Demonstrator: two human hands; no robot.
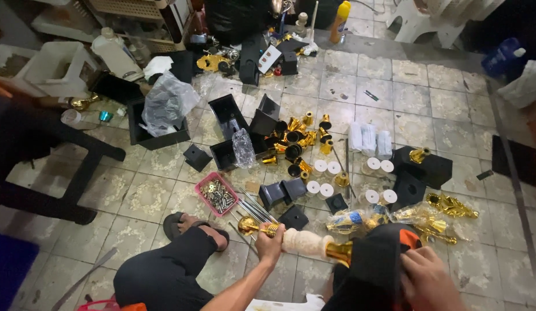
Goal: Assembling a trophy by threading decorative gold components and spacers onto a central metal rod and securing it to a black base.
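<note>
Low in the frame, left hand [270, 244] clamps the cream-and-gold trophy stem [302, 242] — right hand [424, 281] grips a black base [374, 262].

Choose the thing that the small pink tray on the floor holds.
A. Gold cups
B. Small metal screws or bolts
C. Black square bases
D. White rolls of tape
B: the pink tray, on the tiles just beyond the person's sandalled foot, is filled with a heap of small silvery metal fasteners.
</note>
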